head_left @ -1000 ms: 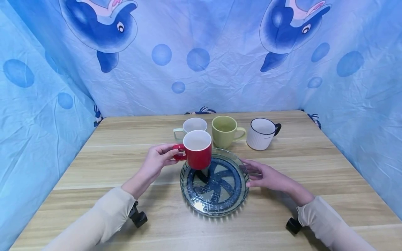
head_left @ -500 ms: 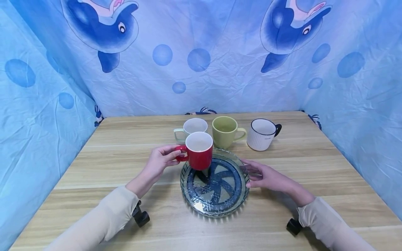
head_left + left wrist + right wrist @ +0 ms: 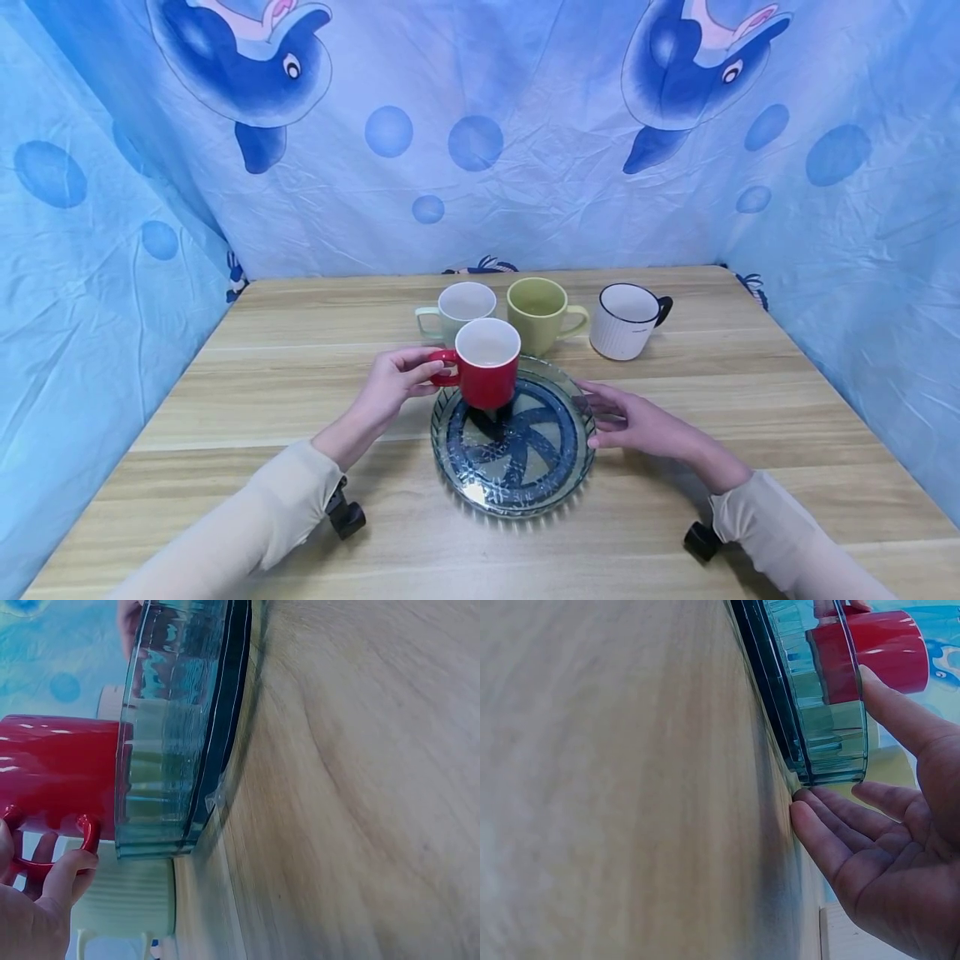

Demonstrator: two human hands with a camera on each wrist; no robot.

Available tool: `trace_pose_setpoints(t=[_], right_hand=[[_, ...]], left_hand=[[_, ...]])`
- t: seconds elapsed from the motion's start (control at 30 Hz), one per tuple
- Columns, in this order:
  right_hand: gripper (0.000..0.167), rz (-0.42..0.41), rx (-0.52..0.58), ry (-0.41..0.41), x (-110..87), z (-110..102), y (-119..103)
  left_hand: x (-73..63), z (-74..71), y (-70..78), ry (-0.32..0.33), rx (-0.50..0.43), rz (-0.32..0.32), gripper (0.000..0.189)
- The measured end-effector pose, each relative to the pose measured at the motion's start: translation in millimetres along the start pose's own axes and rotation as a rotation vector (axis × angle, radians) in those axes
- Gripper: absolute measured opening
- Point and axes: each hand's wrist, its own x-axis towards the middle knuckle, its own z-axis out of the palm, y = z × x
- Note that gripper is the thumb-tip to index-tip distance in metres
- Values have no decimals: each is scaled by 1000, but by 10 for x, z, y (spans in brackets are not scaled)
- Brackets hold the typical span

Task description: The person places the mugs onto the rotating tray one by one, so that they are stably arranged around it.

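Upright, a red mug with a white inside is over the back left part of a round glass dish. My left hand pinches its handle between thumb and fingers. In the left wrist view the base of the mug shows just behind the dish's clear wall; whether it touches the dish floor cannot be told. My right hand lies at the dish's right rim. In the right wrist view that hand has extended fingers along the dish's side, thumb at the rim.
Behind the dish stand a pale mug, partly hidden by the red one, a green mug and a white mug with black rim and handle. A blue dolphin-print curtain encloses the wooden table at back and sides.
My left hand has carried the red mug to the right and slightly nearer, further over the dish. My right hand and the dish stay where they were.
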Motion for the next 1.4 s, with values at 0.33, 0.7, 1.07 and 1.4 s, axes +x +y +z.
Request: trace_pose_setpoints(t=[0.33, 0.7, 1.07, 1.4], right_hand=[[86, -7, 2, -3, 5, 10, -2], [86, -1, 0, 3, 2, 11, 4], [87, 3, 5, 6, -6, 22, 16], [86, -3, -6, 9, -6, 20, 26]], left_hand=[[40, 98, -24, 30, 9, -19, 35], [49, 151, -40, 47, 70, -17, 32], [60, 179, -38, 43, 101, -16, 31], [80, 89, -20, -60, 148, -47, 34]])
